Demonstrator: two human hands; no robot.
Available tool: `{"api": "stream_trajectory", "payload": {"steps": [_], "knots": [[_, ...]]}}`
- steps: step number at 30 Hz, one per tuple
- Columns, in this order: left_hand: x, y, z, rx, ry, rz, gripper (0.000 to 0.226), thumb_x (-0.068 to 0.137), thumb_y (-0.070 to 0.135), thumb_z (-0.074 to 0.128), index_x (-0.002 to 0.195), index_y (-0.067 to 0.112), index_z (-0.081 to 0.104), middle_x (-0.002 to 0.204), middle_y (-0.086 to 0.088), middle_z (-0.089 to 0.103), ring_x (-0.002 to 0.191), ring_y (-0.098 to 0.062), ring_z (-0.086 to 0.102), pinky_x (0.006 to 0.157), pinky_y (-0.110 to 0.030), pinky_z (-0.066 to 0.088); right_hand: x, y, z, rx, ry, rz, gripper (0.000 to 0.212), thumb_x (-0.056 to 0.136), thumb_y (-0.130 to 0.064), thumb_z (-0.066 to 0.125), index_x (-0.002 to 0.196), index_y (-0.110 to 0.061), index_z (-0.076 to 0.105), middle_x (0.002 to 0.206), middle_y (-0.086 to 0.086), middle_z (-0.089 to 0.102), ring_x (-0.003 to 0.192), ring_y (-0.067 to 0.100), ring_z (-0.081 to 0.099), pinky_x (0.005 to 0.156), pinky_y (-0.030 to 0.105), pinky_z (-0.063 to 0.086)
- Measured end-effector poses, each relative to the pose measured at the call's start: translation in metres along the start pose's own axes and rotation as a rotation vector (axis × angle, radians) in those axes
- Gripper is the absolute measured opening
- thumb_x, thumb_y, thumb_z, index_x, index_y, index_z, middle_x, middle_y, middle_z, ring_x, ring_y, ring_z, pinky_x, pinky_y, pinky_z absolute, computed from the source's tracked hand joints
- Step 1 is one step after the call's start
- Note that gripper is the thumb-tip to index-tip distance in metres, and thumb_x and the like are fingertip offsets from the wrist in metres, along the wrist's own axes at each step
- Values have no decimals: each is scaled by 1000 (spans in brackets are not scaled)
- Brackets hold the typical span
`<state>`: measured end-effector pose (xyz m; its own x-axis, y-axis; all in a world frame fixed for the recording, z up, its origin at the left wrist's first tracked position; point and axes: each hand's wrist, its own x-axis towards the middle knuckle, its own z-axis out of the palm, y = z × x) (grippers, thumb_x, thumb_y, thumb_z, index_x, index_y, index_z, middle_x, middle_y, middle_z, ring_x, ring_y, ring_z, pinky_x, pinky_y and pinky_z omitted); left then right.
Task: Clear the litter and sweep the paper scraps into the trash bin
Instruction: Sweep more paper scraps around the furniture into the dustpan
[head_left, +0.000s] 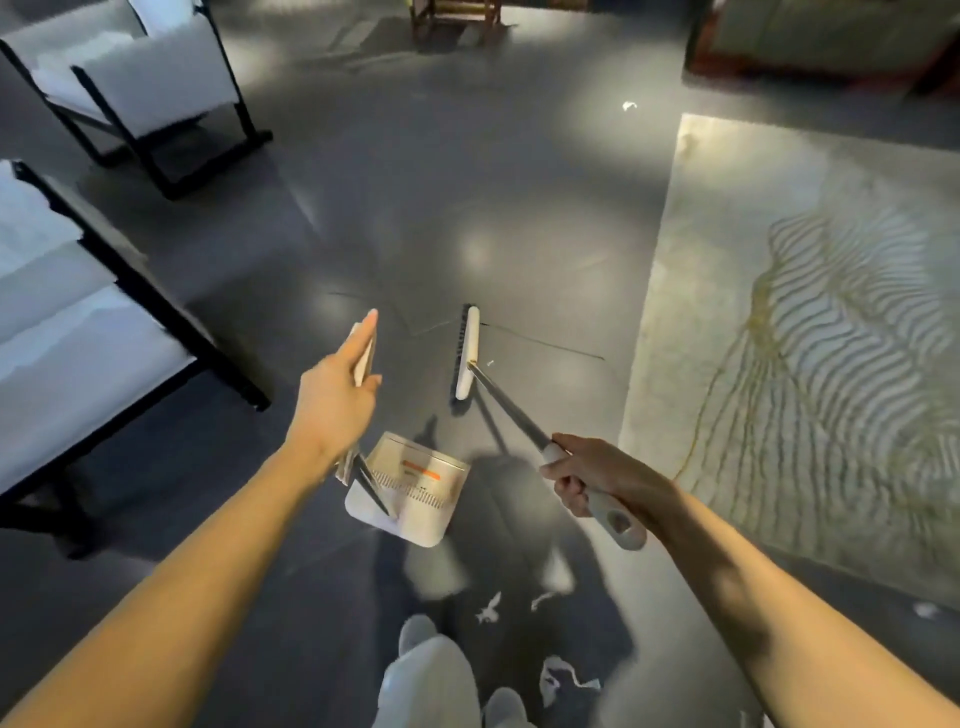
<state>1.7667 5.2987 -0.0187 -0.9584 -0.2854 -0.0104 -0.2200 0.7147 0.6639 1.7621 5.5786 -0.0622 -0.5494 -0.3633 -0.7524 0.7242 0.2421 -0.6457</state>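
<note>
My left hand (337, 395) grips the pale top of a long dustpan handle, index finger stretched along it. The white dustpan (415, 493) hangs below it, just above the dark floor. My right hand (597, 478) grips the grey end of a broom handle (519, 415). The white broom head (466, 353) with dark bristles hovers over the floor ahead, right of the dustpan handle. White paper scraps (488, 610) lie near my feet, more paper scraps (563, 675) lie lower down, and one scrap (628, 105) lies far ahead. No trash bin is in view.
Two white-cushioned chairs with black frames, a far chair (145, 78) and a near chair (78, 312), stand at the left. A pale patterned rug (805, 312) covers the floor at the right. Wooden furniture legs (452, 21) stand at the far top. My white shoes (415, 631) show at the bottom.
</note>
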Motion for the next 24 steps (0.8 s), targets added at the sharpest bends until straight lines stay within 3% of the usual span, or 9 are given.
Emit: {"api": "stream_trajectory", "payload": {"steps": [2, 7, 10, 14, 16, 18, 20, 22, 24], "knots": [[43, 22, 20, 46, -9, 50, 70, 96, 8, 55, 150, 42, 25, 142, -14, 50, 111, -35, 58, 85, -22, 41, 16, -22, -26, 70, 35, 1, 9, 94, -6, 54, 100, -11, 50, 56, 0, 51, 42, 4, 44, 38, 15, 38], [161, 66, 66, 63, -48, 117, 71, 95, 5, 54, 150, 40, 26, 139, -17, 53, 112, -40, 57, 97, -39, 44, 68, -86, -96, 237, 103, 40, 13, 94, -2, 52, 98, -13, 49, 55, 2, 50, 39, 4, 42, 37, 16, 36], [238, 85, 96, 38, -62, 118, 70, 96, 2, 50, 151, 38, 26, 139, -17, 53, 108, -42, 59, 95, -40, 46, 107, -131, -141, 178, 155, 60, 31, 92, 3, 49, 108, -22, 44, 54, 3, 46, 37, 6, 40, 35, 16, 33], [317, 97, 127, 26, -88, 91, 67, 97, 4, 51, 150, 39, 29, 137, -17, 56, 118, -42, 55, 100, -41, 42, 152, -184, -193, 52, 162, 76, 47, 91, 3, 52, 118, -32, 36, 46, -3, 47, 38, 6, 41, 37, 18, 36], [338, 100, 137, 39, -108, 64, 66, 98, 7, 51, 150, 41, 28, 128, -19, 61, 105, -39, 61, 97, -45, 45, 170, -204, -210, 26, 168, 95, 39, 91, 2, 54, 113, -27, 41, 46, -3, 48, 39, 5, 41, 39, 18, 37], [355, 99, 147, 34, -129, 7, 66, 99, 10, 51, 149, 45, 26, 118, -18, 64, 80, -22, 62, 93, -44, 49, 188, -223, -224, -15, 165, 106, 31, 91, 0, 55, 114, -21, 47, 51, -1, 50, 42, 6, 43, 40, 18, 40], [363, 93, 158, 33, -117, -44, 67, 98, 10, 51, 148, 48, 26, 112, -15, 65, 63, -7, 52, 78, -27, 54, 206, -237, -237, -49, 135, 115, 29, 92, -1, 55, 112, -21, 48, 59, 4, 51, 44, 6, 45, 42, 18, 42], [370, 82, 170, 8, -98, -105, 67, 98, 9, 52, 146, 49, 28, 115, -14, 64, 57, -2, 48, 58, -8, 46, 225, -244, -250, -87, 98, 113, 29, 92, 0, 53, 108, -23, 45, 64, 6, 51, 46, 7, 46, 44, 19, 42], [374, 72, 182, -36, -83, -184, 66, 98, 8, 53, 144, 51, 32, 123, -14, 61, 61, -2, 50, 62, -14, 51, 245, -244, -261, -163, 57, 114, 30, 91, 0, 51, 109, -22, 42, 65, 6, 51, 48, 8, 46, 47, 20, 43]]}}
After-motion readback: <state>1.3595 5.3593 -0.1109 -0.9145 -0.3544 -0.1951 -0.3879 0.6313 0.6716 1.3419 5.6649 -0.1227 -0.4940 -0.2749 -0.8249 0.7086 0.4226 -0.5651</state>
